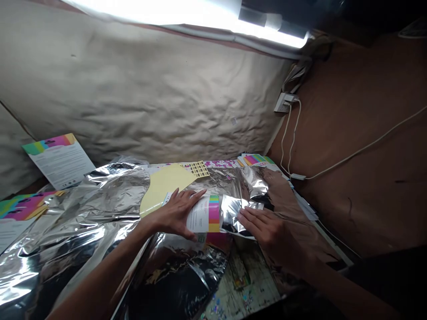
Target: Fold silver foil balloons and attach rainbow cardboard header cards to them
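My left hand [176,212] lies spread over a white printed card [197,218] with a striped rainbow end [214,214], thumb at its near edge and fingers toward its far edge. Against the striped end is a shiny silver foil piece [230,214]; whether it joins the card I cannot tell. My right hand [263,224] rests on that foil, its fingers straight and close together. Beyond my left hand lies a yellow sheet [167,180], with a grid of small dark labels [199,169] at its right end.
Crumpled silver film [100,209] covers the left side. Similar striped cards stand by the wall [62,162] and lie at the far right [256,160]. White cables [289,133] run from a socket [284,102] to the table. A lit tube [187,13] hangs above.
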